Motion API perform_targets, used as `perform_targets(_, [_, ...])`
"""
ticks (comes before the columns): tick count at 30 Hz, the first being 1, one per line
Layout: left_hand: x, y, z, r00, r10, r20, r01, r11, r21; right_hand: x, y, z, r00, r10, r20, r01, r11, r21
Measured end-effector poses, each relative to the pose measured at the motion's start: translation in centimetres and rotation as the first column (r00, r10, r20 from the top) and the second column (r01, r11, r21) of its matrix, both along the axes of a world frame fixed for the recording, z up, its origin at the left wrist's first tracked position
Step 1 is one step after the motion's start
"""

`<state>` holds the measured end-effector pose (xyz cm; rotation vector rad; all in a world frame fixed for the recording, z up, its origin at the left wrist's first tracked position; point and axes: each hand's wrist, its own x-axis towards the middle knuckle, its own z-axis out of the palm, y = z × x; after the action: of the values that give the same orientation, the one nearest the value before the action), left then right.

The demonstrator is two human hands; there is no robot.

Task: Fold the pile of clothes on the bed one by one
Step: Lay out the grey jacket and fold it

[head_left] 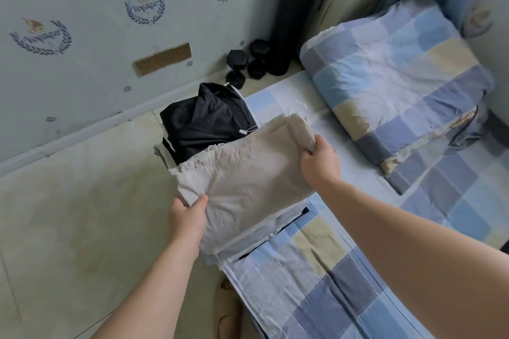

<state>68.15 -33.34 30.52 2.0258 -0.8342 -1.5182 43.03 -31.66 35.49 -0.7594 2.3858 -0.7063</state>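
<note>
The left hand (188, 215) pinches the near corner of a folded beige cloth (248, 173), thumb on top, its fingers hidden underneath. The right hand (319, 157) grips the far edge, fingers curled round the bunched fold; the fingertips are out of sight. The cloth has a frayed far edge with loose threads. It sits over a stack (248, 248) of folded clothes at the bed's (316, 283) edge; only the thin edges of the layers show, so the pieces cannot be told apart. Whether the cloth rests on the stack or is held just above it is unclear. Behind it lies a black garment (203, 124), partly covered. Farther along the bed is a folded quilt (391, 71). Dumbbells (245, 63) and a rolled mat (294, 16) stand by the wall. A slipper (228, 308) shows partly on the floor.
</note>
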Motion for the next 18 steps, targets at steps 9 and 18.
perform_targets(9, [-0.6,0.6,-0.1,0.561,-0.409,0.719,0.778,0.558,-0.289,3.8,1.8,-2.0,0.653,0.642,-0.402,-0.545,0.767,0.339])
perform_targets(18, [-3.1,-0.3,3.4,0.338,-0.75,0.569,0.903,0.429,0.029,2.6,2.4,1.5,0.741,0.656,-0.147,-0.549,0.717,0.43])
